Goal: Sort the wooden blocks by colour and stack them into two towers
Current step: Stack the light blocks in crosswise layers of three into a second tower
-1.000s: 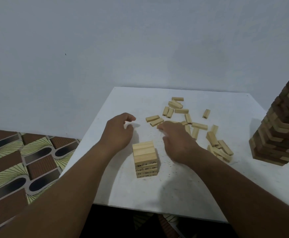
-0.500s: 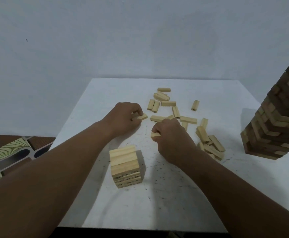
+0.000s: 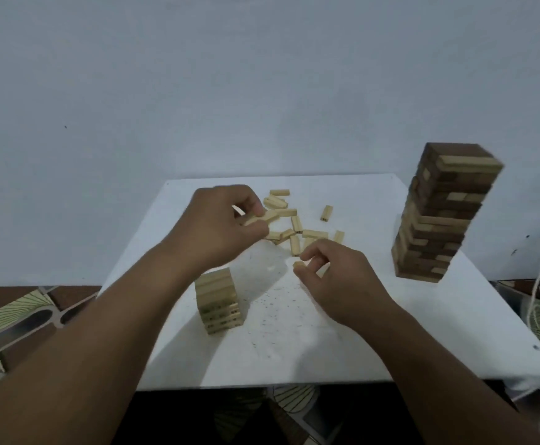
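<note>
Blocks, light wood, lie scattered (image 3: 297, 224) at 12 o'clock of the white table (image 3: 342, 342), several touching or overlapping. Short light-block stack (image 3: 218, 303) stands upright at table centre-left, just below the left wrist. Tall mixed tower (image 3: 440, 213) of dark and light blocks stands at 3 o'clock, well apart from the stack, slightly twisted. Left hand (image 3: 220, 226) raised above the table, fingers and thumb curled round light blocks (image 3: 263, 218); count unclear, at least 2. Right hand (image 3: 336, 281) at 1 o'clock of the stack, fingertips pinching 1 light block (image 3: 299, 264) low over the table. Patterned floor (image 3: 15, 316) at 9 o'clock.
</note>
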`<state>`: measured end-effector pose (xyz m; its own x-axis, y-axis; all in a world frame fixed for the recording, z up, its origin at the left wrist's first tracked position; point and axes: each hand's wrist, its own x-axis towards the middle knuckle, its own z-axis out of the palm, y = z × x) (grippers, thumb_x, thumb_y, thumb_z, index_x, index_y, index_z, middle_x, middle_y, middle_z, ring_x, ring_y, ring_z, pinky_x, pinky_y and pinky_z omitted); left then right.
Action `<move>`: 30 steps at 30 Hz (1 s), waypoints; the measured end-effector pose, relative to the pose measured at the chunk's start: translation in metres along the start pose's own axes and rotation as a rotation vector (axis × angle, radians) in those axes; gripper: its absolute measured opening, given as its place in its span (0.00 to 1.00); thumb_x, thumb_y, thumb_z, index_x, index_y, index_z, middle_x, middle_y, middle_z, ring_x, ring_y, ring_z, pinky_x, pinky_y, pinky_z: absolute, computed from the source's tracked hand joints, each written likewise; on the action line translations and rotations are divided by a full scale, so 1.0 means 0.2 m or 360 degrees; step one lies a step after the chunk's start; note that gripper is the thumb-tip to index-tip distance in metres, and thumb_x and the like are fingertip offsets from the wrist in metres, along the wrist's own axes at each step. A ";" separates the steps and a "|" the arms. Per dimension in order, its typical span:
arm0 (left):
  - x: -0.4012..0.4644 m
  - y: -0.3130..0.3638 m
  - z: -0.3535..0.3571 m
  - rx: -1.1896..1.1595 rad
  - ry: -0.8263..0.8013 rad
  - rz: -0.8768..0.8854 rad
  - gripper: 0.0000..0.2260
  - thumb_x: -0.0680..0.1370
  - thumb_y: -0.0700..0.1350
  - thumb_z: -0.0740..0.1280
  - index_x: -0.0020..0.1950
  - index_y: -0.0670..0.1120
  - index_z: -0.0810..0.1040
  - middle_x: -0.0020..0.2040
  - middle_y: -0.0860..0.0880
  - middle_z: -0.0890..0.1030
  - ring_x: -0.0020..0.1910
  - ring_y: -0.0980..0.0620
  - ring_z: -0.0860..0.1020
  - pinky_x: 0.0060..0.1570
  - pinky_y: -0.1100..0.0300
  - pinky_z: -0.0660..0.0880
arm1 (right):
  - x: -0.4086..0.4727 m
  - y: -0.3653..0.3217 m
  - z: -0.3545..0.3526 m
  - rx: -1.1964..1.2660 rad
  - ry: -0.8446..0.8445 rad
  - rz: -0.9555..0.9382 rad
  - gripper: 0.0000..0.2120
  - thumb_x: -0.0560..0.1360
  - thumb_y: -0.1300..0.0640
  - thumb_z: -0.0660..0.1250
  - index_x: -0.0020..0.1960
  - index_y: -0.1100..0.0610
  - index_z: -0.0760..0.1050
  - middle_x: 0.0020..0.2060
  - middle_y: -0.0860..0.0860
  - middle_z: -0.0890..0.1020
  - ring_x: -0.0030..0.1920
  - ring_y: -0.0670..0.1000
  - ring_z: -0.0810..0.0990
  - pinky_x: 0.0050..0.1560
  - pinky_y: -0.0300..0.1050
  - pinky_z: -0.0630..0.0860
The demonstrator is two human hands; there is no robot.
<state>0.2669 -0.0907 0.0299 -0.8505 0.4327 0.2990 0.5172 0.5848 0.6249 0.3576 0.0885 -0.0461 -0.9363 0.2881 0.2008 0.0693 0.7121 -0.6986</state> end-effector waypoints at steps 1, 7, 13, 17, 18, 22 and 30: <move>-0.05 0.05 0.03 -0.0001 -0.0014 0.0010 0.03 0.70 0.48 0.72 0.42 0.54 0.81 0.43 0.59 0.82 0.38 0.63 0.78 0.35 0.72 0.73 | -0.04 0.01 -0.02 0.0013 0.0030 0.0002 0.04 0.75 0.47 0.70 0.46 0.46 0.76 0.39 0.43 0.80 0.41 0.41 0.78 0.40 0.38 0.73; -0.37 0.12 0.37 -0.0179 0.0090 -0.0216 0.03 0.71 0.48 0.73 0.42 0.53 0.80 0.41 0.57 0.81 0.35 0.60 0.77 0.33 0.67 0.69 | -0.24 0.12 -0.03 -0.0023 0.0091 0.0087 0.09 0.71 0.49 0.74 0.37 0.49 0.76 0.34 0.43 0.80 0.39 0.40 0.77 0.38 0.35 0.70; -0.60 -0.02 0.58 0.0063 0.0127 -0.0126 0.05 0.75 0.49 0.70 0.49 0.51 0.80 0.46 0.55 0.78 0.46 0.59 0.73 0.42 0.66 0.70 | -0.29 0.16 0.01 -0.0127 -0.0007 0.0024 0.07 0.71 0.47 0.74 0.37 0.48 0.80 0.37 0.43 0.81 0.41 0.41 0.77 0.41 0.34 0.71; -0.63 -0.04 0.59 0.0321 0.0071 -0.0027 0.06 0.77 0.49 0.67 0.52 0.51 0.81 0.50 0.54 0.78 0.50 0.54 0.73 0.48 0.62 0.72 | -0.29 0.16 0.04 -0.0208 -0.0109 -0.0008 0.09 0.75 0.48 0.69 0.42 0.51 0.84 0.38 0.44 0.83 0.40 0.42 0.78 0.39 0.31 0.70; -0.63 -0.04 0.59 0.0323 0.0066 -0.0039 0.07 0.77 0.48 0.67 0.52 0.51 0.81 0.50 0.54 0.77 0.51 0.53 0.73 0.49 0.61 0.72 | -0.29 0.16 0.04 -0.0232 -0.0147 -0.0012 0.08 0.75 0.49 0.69 0.44 0.51 0.84 0.39 0.44 0.83 0.40 0.41 0.78 0.39 0.29 0.70; -0.64 -0.05 0.58 0.0372 0.0084 -0.0030 0.07 0.77 0.48 0.66 0.52 0.51 0.82 0.49 0.53 0.80 0.50 0.52 0.74 0.50 0.60 0.72 | -0.28 0.16 0.04 -0.0193 -0.0228 -0.0009 0.04 0.73 0.50 0.71 0.44 0.49 0.83 0.38 0.41 0.83 0.39 0.38 0.78 0.39 0.29 0.71; -0.62 -0.08 0.55 0.0123 -0.0124 -0.0054 0.17 0.75 0.34 0.65 0.61 0.46 0.82 0.57 0.52 0.75 0.58 0.53 0.71 0.53 0.71 0.68 | -0.29 0.20 0.04 -0.0127 -0.0300 -0.0150 0.09 0.69 0.46 0.76 0.48 0.47 0.83 0.37 0.42 0.82 0.37 0.38 0.77 0.38 0.31 0.71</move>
<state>0.3748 -0.0788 -0.0963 -0.8591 0.4623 0.2196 0.4967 0.6500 0.5751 0.4116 0.0952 -0.0900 -0.9872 0.0983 0.1254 -0.0016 0.7807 -0.6249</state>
